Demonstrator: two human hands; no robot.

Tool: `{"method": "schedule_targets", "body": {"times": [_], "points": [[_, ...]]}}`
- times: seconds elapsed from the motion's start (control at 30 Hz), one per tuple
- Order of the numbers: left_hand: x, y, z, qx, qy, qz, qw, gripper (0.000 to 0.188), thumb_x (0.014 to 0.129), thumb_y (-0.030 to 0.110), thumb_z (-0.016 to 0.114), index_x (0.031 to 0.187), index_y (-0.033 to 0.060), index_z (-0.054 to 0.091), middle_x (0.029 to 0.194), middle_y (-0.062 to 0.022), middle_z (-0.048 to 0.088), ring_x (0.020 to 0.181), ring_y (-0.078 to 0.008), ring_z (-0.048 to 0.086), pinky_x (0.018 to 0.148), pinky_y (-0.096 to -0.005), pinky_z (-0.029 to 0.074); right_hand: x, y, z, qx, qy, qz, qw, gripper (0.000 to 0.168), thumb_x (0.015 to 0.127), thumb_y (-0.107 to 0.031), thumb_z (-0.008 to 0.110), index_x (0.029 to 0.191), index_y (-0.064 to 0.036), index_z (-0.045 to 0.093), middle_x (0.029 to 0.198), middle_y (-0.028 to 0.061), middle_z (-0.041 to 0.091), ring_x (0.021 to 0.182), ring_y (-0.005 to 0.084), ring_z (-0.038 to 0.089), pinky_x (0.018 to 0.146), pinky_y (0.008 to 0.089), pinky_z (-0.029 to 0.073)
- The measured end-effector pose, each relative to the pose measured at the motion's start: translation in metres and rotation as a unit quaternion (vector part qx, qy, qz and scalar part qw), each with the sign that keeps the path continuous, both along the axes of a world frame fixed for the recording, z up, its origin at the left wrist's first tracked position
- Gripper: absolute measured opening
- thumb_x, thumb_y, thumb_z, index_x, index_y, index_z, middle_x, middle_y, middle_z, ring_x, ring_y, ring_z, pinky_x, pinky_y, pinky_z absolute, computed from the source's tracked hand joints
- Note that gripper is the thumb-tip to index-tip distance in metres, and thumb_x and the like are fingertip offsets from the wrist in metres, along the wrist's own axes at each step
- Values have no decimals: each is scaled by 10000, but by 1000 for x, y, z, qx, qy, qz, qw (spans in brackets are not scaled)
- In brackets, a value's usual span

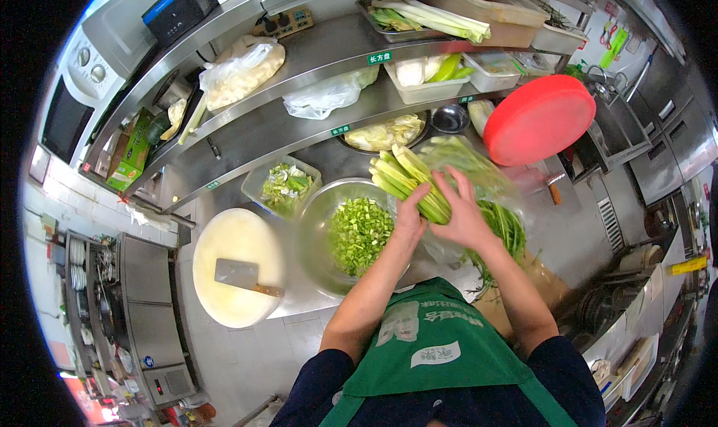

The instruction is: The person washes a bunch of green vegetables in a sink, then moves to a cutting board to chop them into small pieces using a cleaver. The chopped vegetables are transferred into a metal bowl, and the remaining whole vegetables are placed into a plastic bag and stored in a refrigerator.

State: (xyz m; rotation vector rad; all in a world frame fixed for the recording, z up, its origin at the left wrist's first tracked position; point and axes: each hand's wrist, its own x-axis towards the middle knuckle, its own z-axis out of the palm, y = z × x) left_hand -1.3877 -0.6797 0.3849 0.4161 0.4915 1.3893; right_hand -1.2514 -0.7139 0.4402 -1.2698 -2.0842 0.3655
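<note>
Both of my hands are around a bunch of pale green stalks, likely celery (412, 183). My left hand (412, 214) grips its near side, while my right hand (463, 214) lies against its right side with fingers spread. Just left of and below the bunch is a large steel bowl (314, 256) holding chopped green stalk pieces (362, 230). A clear plastic bag (454, 152) with more stalks lies behind my right hand. Feathery leafy greens (505, 228) stick out beside my right wrist. On a round white cutting board (235, 236) rests a cleaver (238, 273) with a wooden handle.
A clear tub (283, 186) of cut vegetables stands behind the bowl. Steel shelves (314, 118) cross above the counter. A platter of pale leaves (387, 135) and a black bowl (450, 117) sit beneath. A round red board (541, 121) stands tilted at right.
</note>
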Motion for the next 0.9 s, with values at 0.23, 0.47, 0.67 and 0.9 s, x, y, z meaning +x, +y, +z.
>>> {"method": "schedule_targets", "body": {"times": [0.23,0.47,0.67,0.9], "points": [[-27,14,16,-27,-89,34,995,510,897,276,640,1272,-56,541,1180,-170,648,1170,-284,601,1073,-395,450,20,-10,-10,-253,46,32,966,660,658,-214,766,1250,-14,554,1019,258,676,969,432,658,876,458,518],[-50,-14,38,37,22,115,992,449,867,151,668,1255,-8,507,1069,-146,649,965,-284,651,888,-428,553,-21,9,19,-283,13,123,951,619,713,-213,763,1247,1,535,1045,244,670,963,373,672,860,416,522],[-188,-51,106,39,33,261,964,364,850,188,649,1123,-40,567,905,-134,635,852,-258,642,830,-363,529,-60,-4,51,-219,-60,267,937,722,854,-303,697,1465,-43,413,1280,243,594,1194,414,570,1042,453,439],[-433,-191,213,50,264,421,866,412,835,118,637,1156,-103,503,957,-161,620,865,-256,634,853,-381,557,-153,-20,35,-79,209,139,965,298,899,-84,620,1194,-39,621,1138,148,611,1069,291,594,921,397,469]]}}
